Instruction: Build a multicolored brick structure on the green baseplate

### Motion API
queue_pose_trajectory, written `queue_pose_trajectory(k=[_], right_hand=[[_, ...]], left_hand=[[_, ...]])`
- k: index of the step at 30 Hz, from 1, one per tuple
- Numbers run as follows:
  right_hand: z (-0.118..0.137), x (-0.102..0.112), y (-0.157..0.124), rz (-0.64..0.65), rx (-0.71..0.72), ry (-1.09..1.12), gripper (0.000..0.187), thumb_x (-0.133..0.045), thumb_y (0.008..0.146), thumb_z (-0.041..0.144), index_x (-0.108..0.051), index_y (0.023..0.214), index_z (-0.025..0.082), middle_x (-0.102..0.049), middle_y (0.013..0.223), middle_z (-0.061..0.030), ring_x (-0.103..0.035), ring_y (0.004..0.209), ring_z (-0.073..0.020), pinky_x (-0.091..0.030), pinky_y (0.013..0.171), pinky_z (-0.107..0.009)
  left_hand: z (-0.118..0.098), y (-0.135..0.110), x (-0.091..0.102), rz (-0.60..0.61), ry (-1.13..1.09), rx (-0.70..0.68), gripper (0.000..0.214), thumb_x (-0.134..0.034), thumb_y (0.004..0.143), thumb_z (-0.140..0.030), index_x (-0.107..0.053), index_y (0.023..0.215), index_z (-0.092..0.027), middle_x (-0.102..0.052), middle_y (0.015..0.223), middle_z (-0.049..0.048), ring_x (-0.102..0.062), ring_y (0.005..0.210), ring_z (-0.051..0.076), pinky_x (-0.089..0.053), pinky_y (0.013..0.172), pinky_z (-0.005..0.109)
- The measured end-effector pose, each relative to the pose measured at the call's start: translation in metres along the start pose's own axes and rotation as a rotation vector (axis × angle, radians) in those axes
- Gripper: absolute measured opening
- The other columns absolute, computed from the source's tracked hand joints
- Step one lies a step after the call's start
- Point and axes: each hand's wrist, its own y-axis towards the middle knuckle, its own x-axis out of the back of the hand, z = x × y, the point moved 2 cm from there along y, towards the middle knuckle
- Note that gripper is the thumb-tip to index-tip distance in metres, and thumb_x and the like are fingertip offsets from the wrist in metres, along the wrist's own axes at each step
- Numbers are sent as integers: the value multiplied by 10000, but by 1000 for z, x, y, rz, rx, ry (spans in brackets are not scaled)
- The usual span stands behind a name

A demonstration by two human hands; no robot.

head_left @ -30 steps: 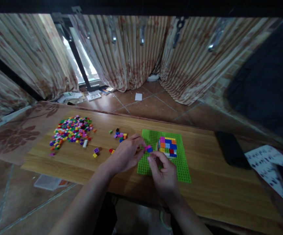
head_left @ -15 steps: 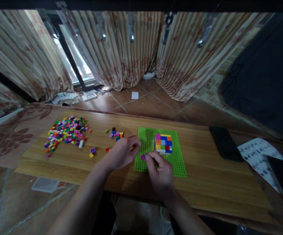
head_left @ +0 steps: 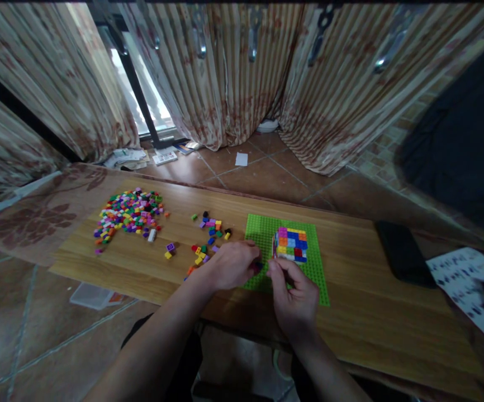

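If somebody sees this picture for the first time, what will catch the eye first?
The multicoloured brick cube on the green baseplate, near the middle, stands out, with the left hand and right hand close together just in front of it. Farther left lies a bright heap of loose bricks.

**Curtained room, tiled floor**

Striped beige curtains (head_left: 225, 84) with reddish stains hang across the far side and reach down to a floor (head_left: 262, 178) of brown tiles. Between two of them a window (head_left: 147, 109) with a dark frame lets in bright daylight; the rest of the room is dim. Papers (head_left: 127, 159) lie on the floor below the window, and a white scrap (head_left: 241, 159) lies further right. A wooden table (head_left: 371, 318) crosses the foreground. A flowered brown cloth (head_left: 36, 218) lies at its left end, and a large dark shape (head_left: 464, 139) fills the right side.
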Motion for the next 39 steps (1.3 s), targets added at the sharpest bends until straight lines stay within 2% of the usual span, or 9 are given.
queue_pose_trajectory(k=[3, 7, 14, 18, 21, 25, 30, 34, 39], right_hand=[[1, 0, 0, -1, 12, -3, 184, -557, 927, 298, -673, 837, 187, -657, 690, 5, -624, 640, -121, -482, 587, -216], [1, 2, 1, 17, 34, -24, 148, -561, 924, 266, -678, 865, 196, -678, 743, 1, -636, 666, -121, -506, 634, -226], [1, 7, 2, 10, 150, -14, 192, -593, 896, 254, -666, 1066, 202, -671, 1029, -82, -653, 920, -181, -541, 746, -299], [-5, 6, 1, -29, 115, 13, 259, -621, 881, 284, -664, 1122, 198, -660, 1110, -104, -645, 975, -204, -540, 779, -331], [-9, 7, 2, -80, 96, 14, 266, -625, 883, 305, -678, 1119, 195, -678, 1090, -99, -653, 955, -206, -535, 809, -356], [-9, 9, 5, -110, 179, -67, 248, -630, 884, 299, -699, 1098, 194, -694, 1044, -83, -661, 898, -192, -526, 811, -346], [-6, 7, 10, -126, 211, -95, 221, -648, 875, 288, -716, 1061, 192, -708, 998, -76, -660, 881, -186, -520, 803, -330], [-7, 0, 10, -135, 93, -46, 199, -681, 845, 348, -735, 952, 189, -717, 929, -63, -660, 830, -178, -514, 780, -321], [-7, -5, 9, -127, -152, 125, 278, -736, 775, 412, -733, 934, 184, -734, 896, -62, -665, 766, -176, -525, 759, -332]], left_hand=[[0, 1, -3, 11, 6, 0, 102, -546, 846, -209, -621, 904, -172, -664, 939, 70, -654, 867, 221, -489, 723, 293], [-1, -4, 7, 37, -98, -4, 120, -557, 851, -216, -621, 938, -163, -670, 921, 61, -647, 845, 202, -474, 704, 272], [-7, -13, 24, 74, -762, -163, 173, -497, 934, -197, -621, 1042, -141, -654, 925, 36, -607, 769, 109, -484, 703, 211], [-10, -8, 17, 66, -1090, -99, 167, -460, 961, -199, -615, 960, -138, -618, 849, 16, -595, 696, 85, -507, 694, 213], [-12, -4, 10, 28, -1202, -57, 175, -473, 966, -233, -617, 970, -135, -618, 842, 15, -605, 700, 81, -509, 703, 209], [-15, -2, 8, -32, -1165, -99, 223, -515, 948, -317, -630, 978, -129, -637, 853, 23, -613, 723, 99, -501, 704, 218], [-12, -4, 15, -183, -805, -73, 219, -522, 929, -311, -658, 894, -143, -604, 705, -11, -550, 659, 92, -421, 637, 192], [-9, -7, 17, -267, -651, -75, 229, -523, 913, -306, -651, 802, -152, -535, 619, -35, -478, 584, 75, -352, 564, 185], [-5, -9, 17, -309, -826, -57, 321, -527, 906, -386, -617, 712, -147, -546, 602, -29, -484, 555, 69, -356, 537, 181]])
